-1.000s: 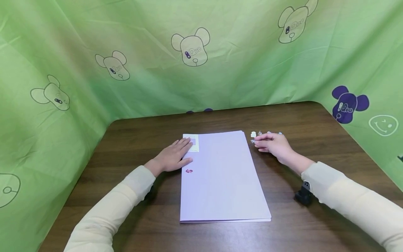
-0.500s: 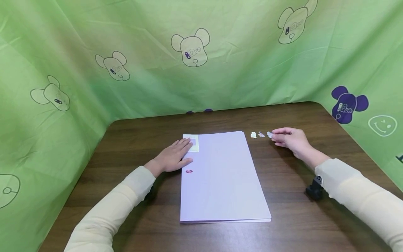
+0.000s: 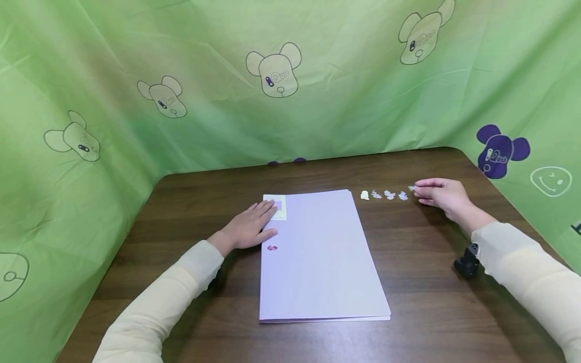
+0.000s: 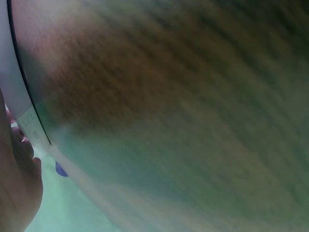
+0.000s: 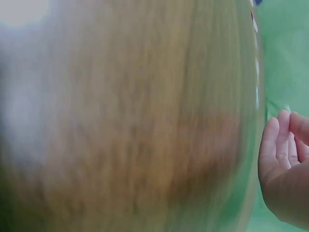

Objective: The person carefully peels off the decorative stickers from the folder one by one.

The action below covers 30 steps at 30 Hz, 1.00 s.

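Note:
A lilac folder (image 3: pixel 317 257) lies on the brown table, a white label (image 3: pixel 281 214) at its upper left and a small pink sticker (image 3: pixel 272 248) below that. My left hand (image 3: pixel 248 225) rests flat on the folder's left edge, its fingers partly over the label. To the right of the folder, my right hand (image 3: pixel 442 196) pinches a small pale sticker (image 3: pixel 412 188) between thumb and fingertips. In the right wrist view, a bit of the sticker (image 5: pixel 287 108) shows above the fingertips. Nearest the pinching fingers lies a pale bluish sticker (image 3: pixel 403 196).
Several small stickers form a row beside the folder's upper right corner, among them a whitish one (image 3: pixel 365 195) and a bluish one (image 3: pixel 389 194). A green printed cloth (image 3: pixel 317 126) hangs behind the wooden table (image 3: pixel 218 184).
My right hand has moved right along the row of stickers, away from the folder, with the pale sticker in its fingertips. The left hand has stayed in place on the folder.

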{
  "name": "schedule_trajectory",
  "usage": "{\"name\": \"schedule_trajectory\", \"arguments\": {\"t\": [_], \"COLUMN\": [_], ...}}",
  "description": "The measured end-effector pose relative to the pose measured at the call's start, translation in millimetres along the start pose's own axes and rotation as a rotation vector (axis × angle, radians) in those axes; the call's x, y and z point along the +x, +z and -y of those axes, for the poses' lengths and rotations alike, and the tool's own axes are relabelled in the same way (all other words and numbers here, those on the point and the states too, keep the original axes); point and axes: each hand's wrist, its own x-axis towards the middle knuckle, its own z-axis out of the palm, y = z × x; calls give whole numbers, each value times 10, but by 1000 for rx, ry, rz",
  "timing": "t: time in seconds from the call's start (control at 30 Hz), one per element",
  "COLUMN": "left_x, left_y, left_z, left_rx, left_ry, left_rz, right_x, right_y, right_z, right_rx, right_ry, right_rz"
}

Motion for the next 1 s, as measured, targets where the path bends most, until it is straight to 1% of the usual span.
{"name": "schedule_trajectory", "arguments": {"t": [0.13,0.3,0.57,0.7,0.87,1.0], "left_x": [-10,-13,-20,-15,-11,-9], "left_y": [-1,-10,-17,-16,-18,-20], "left_z": [-2,-12,-15,-14,-12,-7], "left_rx": [0,5,10,14,4,7], "left_ry": [-6,-8,-2,-4,4,-1], "left_rz": [9,16,7,15,5,9], "right_x": [30,45,68,63,54,53], "right_y": [-76,-128,-127,-127,-121,-113], "right_z": [-14,-17,3,8,6,3], "right_rx": [-14,-80,-194,-212,-234,-262], "right_ry": [14,40,81,85,82,78], "right_rz": [-6,-18,-23,-25,-33,-44]}}
